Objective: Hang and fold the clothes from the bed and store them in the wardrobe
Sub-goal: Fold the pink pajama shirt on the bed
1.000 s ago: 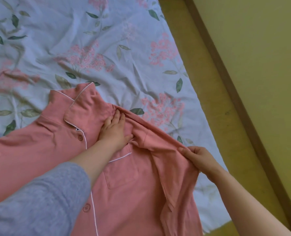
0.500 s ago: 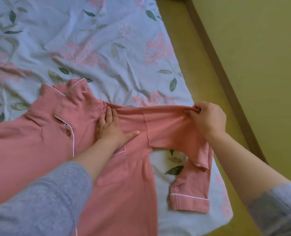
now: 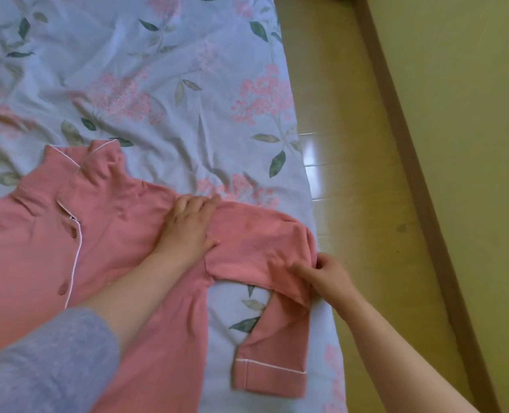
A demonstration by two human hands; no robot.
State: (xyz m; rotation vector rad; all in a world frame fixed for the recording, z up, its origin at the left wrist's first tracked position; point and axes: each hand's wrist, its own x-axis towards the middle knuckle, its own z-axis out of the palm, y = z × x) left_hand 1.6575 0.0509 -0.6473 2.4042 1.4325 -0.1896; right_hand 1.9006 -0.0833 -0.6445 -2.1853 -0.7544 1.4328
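A pink pyjama shirt (image 3: pixel 113 234) with white piping and buttons lies front up on the bed, collar pointing away from me. My left hand (image 3: pixel 187 231) presses flat on its shoulder seam, fingers straight. The right sleeve (image 3: pixel 256 234) stretches out toward the bed's edge and bends back down, its piped cuff (image 3: pixel 269 380) lying near me. My right hand (image 3: pixel 324 274) pinches the sleeve's fabric at the bend, close to the edge of the bed.
The bed is covered by a pale blue sheet (image 3: pixel 173 84) with pink flowers and green leaves, rumpled. To the right runs a wooden floor strip (image 3: pixel 351 144), then a yellow-green wall (image 3: pixel 455 114) with a dark baseboard.
My right hand pulled the sleeve outward, laid it across the bed, then dropped lower to the sleeve's bend. My left hand slid from the chest to the shoulder seam.
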